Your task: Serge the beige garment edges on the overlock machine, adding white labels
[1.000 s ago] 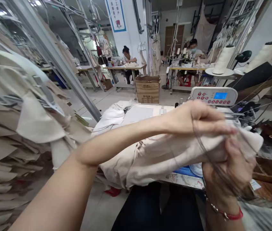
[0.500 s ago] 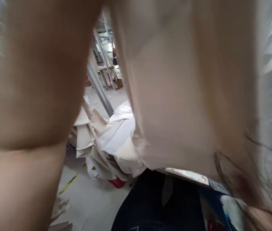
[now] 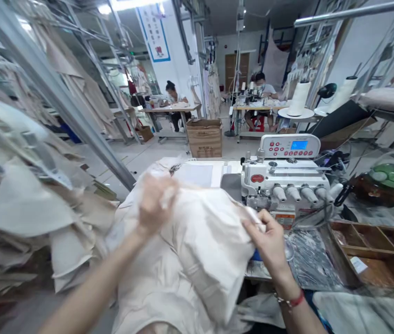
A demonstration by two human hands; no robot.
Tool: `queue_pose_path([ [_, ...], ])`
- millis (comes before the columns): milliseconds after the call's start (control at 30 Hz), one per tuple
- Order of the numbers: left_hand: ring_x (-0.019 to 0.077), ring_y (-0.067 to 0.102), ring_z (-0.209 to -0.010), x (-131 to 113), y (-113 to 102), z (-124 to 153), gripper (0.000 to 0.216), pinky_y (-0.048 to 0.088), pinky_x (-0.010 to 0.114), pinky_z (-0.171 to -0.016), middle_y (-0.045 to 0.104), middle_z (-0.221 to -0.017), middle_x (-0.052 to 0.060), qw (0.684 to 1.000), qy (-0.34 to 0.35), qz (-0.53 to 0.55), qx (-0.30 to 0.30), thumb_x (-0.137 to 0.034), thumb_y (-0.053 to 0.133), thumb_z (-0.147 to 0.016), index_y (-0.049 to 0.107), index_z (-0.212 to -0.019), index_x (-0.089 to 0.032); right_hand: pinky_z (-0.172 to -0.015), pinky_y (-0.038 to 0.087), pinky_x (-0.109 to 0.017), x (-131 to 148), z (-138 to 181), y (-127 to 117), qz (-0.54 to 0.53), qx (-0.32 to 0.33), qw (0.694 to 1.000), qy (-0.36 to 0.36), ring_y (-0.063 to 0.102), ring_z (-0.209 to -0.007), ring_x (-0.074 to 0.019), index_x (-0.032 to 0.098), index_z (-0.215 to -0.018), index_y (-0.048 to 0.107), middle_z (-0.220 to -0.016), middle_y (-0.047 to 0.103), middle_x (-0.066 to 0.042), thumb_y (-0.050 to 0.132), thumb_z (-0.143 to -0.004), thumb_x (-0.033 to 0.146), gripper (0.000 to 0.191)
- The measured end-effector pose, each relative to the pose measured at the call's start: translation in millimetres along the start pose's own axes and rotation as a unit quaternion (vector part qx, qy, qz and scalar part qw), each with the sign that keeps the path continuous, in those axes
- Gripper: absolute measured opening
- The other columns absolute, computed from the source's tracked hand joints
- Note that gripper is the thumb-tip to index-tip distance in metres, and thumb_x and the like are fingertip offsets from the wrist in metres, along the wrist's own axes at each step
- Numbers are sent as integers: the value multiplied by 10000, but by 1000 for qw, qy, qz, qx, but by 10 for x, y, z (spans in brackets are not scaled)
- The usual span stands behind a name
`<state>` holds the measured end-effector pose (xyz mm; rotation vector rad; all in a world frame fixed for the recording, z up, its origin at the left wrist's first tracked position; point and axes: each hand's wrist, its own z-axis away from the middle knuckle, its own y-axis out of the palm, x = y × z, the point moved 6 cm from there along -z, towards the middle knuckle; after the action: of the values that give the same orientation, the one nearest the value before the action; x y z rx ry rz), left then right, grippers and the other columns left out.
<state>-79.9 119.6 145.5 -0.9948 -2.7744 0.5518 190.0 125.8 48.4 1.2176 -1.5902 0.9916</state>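
A cream fabric garment (image 3: 203, 236) hangs spread between my two hands and drapes down over my lap. My left hand (image 3: 157, 202), smeared by motion, is closed on its upper left edge. On the other side, my right hand (image 3: 268, 239) pinches the garment's right edge between thumb and fingers, just in front of a white overlock sewing machine (image 3: 287, 181). The machine has a lit control panel (image 3: 290, 145) on top. A red band and a bracelet circle my right wrist. The garment's lower part runs out of view.
Cream fabric pieces (image 3: 29, 199) hang on the left beside a slanted metal post (image 3: 78, 102). A wooden compartment tray (image 3: 374, 250) and a green-lidded pot (image 3: 388, 181) stand to the right. Beyond are a cardboard box (image 3: 204, 138) and two people seated at tables.
The cloth that filled the view close up has come down and away, held in both hands. My view has risen from the floor and lap to the machine and room.
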Motion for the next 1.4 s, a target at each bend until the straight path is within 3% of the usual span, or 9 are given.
queue_pose_path([
  [133, 198, 706, -1101, -878, 774, 830, 294, 556, 357, -948, 748, -1140, 55, 993, -2, 94, 77, -270, 444, -1036, 611, -1276, -245, -404, 330, -203, -225, 94, 150, -22, -19, 999, 25, 416, -425, -80, 212, -908, 592, -615, 512, 90, 782, -783, 382, 284],
  [300, 208, 613, -869, -865, 973, 677, 334, 451, 358, -783, 695, -938, 67, 982, -71, 42, 171, -272, 484, -1028, 673, -1304, -256, -378, 427, -222, -572, 524, 231, -142, -31, 978, 150, 513, -375, -130, 230, -1401, 435, -637, 691, 44, 768, -858, 429, 668],
  [467, 212, 645, -928, -789, 1116, 508, 352, 493, 432, -963, 701, -947, 69, 980, -42, 59, 188, -198, 496, -1006, 659, -1318, -223, -511, 535, -229, -654, 633, 143, -170, -109, 965, 165, 675, -563, -174, 241, -1329, 493, -721, 744, 2, 832, -810, 445, 652],
  [633, 270, 618, -1315, -836, 1252, 732, 479, 500, 478, -1098, 664, -1378, 133, 968, -89, 74, 224, -246, 421, -1051, 435, -1530, -223, -335, 343, -176, -771, 438, -12, -129, -66, 968, 203, 411, -329, -83, 202, -845, 614, -461, 572, 65, 842, -779, 532, 406],
  [800, 396, 370, -1521, -794, 1216, 789, 778, 354, 660, -1183, 476, -1568, 223, 945, -79, 100, 300, -612, 528, -969, 331, -1600, -201, -538, 554, -252, -231, 408, -167, 108, -69, 989, -80, 648, -548, -163, 211, -812, 773, -646, 704, -17, 705, -922, 245, 133],
  [900, 411, 466, -1455, -865, 1071, 712, 511, 326, 699, -1179, 580, -1482, 198, 937, -19, 201, 287, -487, 574, -984, 572, -1432, -242, -735, 611, -314, 69, 638, -99, 157, -93, 947, -264, 729, -772, -205, 294, -1069, 801, -866, 774, -42, 632, -866, 31, 373],
  [1067, 136, 708, -773, -893, 881, 549, 261, 587, 224, -685, 733, -891, 66, 897, -46, 371, 235, -180, 451, -1028, 695, -1120, -181, -550, 583, -275, -321, 918, 191, -3, 6, 998, -65, 704, -624, -205, 314, -1116, 753, -815, 761, -3, 685, -902, 220, 243],
  [1200, 116, 669, -673, -815, 1161, 378, 235, 526, 188, -595, 695, -789, 40, 895, -69, 319, 303, -203, 522, -1017, 751, -1048, -165, -487, 464, -234, -507, 861, 251, 3, 48, 999, 9, 554, -545, -149, 213, -634, 684, -625, 571, 16, 644, -947, 344, 342],
  [1400, 134, 670, -678, -596, 1500, 204, 192, 514, 219, -636, 714, -742, 33, 858, -164, 356, 331, -322, 710, -905, 746, -812, -158, -620, 534, -261, -637, 575, 131, -30, 33, 998, 43, 621, -720, -188, 195, -630, 724, -774, 637, -42, 720, -864, 347, 279],
])
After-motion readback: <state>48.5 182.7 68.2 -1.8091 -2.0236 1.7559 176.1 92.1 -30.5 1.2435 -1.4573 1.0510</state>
